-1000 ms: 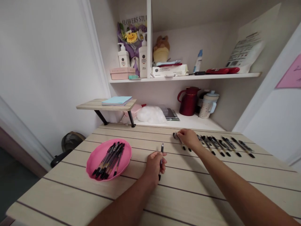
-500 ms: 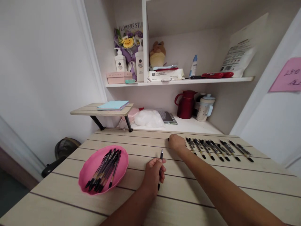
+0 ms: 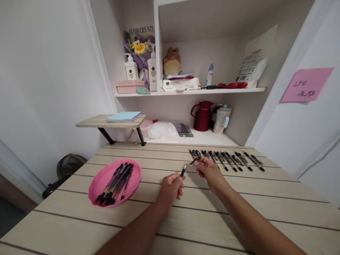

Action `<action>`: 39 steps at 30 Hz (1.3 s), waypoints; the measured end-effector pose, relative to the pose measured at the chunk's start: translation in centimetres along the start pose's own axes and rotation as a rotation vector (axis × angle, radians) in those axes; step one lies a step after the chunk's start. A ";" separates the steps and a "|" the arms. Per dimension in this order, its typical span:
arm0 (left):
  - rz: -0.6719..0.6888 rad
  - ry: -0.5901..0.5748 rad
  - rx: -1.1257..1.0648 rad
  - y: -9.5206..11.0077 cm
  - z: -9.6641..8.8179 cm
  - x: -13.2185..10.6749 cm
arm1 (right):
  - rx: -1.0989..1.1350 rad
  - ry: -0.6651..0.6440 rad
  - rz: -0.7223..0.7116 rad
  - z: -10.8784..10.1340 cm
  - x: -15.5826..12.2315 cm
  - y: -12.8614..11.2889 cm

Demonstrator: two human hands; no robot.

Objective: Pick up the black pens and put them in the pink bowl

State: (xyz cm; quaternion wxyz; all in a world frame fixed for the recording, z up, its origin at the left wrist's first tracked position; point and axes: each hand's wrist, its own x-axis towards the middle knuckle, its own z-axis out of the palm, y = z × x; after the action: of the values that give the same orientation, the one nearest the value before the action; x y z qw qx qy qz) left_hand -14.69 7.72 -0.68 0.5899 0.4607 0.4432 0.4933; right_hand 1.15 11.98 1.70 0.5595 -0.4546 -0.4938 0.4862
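Observation:
An uncapped pen [image 3: 183, 171] points its bare tip up and away, with my left hand [image 3: 170, 187] closed around its barrel. My right hand [image 3: 211, 173] pinches a black pen cap [image 3: 196, 160] between thumb and fingers, a little apart from the tip. Left of my hands, a pink scalloped bowl [image 3: 92, 193] holds several black-ended pens [image 3: 117, 184]. Behind and to the right of my right hand lies a row of pens and loose caps [image 3: 236, 162] on the wooden desk [image 3: 202, 226].
A small raised stand [image 3: 92, 122] with blue paper [image 3: 124, 116] is at the desk's back left. Behind the desk are a white plastic bag [image 3: 163, 131], a red jug [image 3: 202, 117] and a cup [image 3: 221, 120]. Above runs a filled shelf [image 3: 191, 92].
My right hand has come back from the far part of the desk toward my left hand, now with a cap in its fingers. The view has also turned slightly right.

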 end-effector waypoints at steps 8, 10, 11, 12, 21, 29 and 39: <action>0.034 -0.078 0.211 0.3 0.1 -0.9 | 0.200 0.042 -0.046 -0.1 -2.7 -1.7; 0.049 -0.070 0.236 0.5 0.2 -1.0 | 0.179 0.024 -0.045 0.2 -2.9 -1.7; 0.058 -0.071 0.245 0.5 0.2 -1.0 | 0.169 0.014 -0.040 0.4 -2.9 -1.7; 0.069 -0.079 0.252 0.6 0.2 -1.0 | 0.159 0.002 -0.032 0.5 -3.0 -1.6; 0.042 -0.038 0.244 0.4 0.3 -1.1 | 0.140 -0.071 0.071 0.9 -3.5 -1.0; 0.028 -0.029 0.187 0.1 0.5 -1.0 | 0.095 -0.128 0.080 1.3 -3.7 -0.1; 0.059 0.026 0.291 0.1 0.3 -1.1 | 0.117 -0.109 0.108 1.9 -3.9 1.2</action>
State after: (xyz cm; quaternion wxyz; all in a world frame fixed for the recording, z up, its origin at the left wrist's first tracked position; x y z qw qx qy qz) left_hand -14.52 6.65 -0.46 0.4963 0.5479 0.5037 0.4470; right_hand -1.00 8.29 0.25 0.5304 -0.4199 -0.4693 0.5676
